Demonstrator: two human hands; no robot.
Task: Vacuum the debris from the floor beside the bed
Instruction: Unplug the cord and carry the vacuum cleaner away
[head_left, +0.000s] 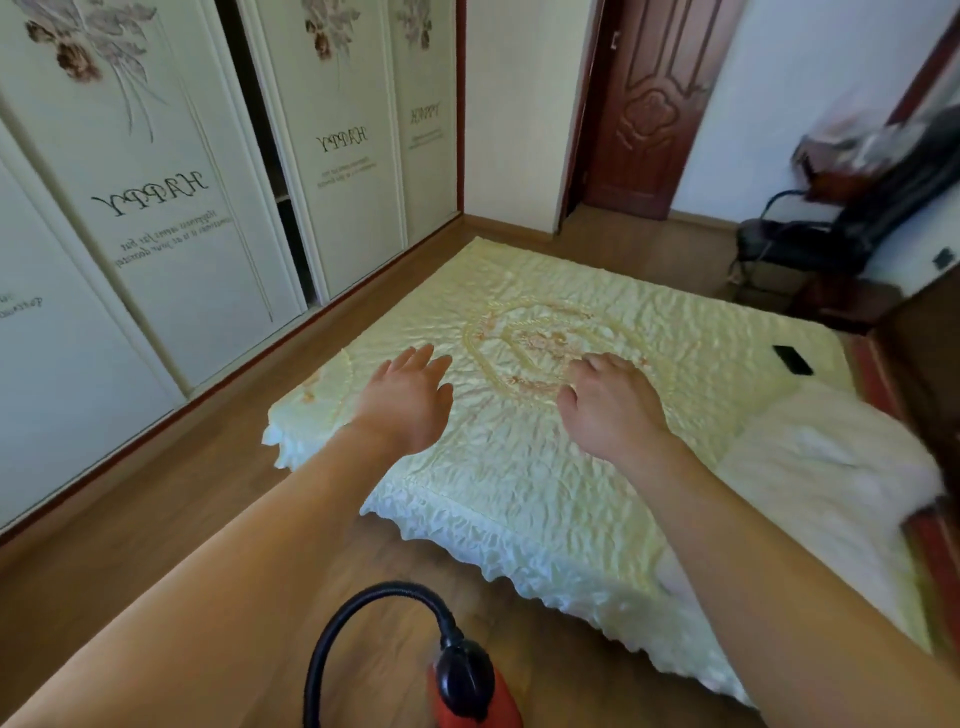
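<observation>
A red vacuum cleaner body (475, 699) with a black hose (358, 605) looping up from it stands on the wooden floor (156, 519) at the bottom of the view, beside the bed (519, 467). The bed has a pale yellow quilted cover with a frilled edge. My left hand (410, 397) and my right hand (610, 400) are both stretched out over the bed cover, holding nothing. The left hand's fingers are straight and spread; the right hand's fingers are loosely bent. No debris can be made out on the floor.
White sliding wardrobe doors (156, 208) line the left wall, one slightly ajar. A brown door (649, 104) stands at the far wall. A black phone (792, 359) lies on the bed's right side near a white pillow (831, 457). A dark chair (795, 244) stands at right.
</observation>
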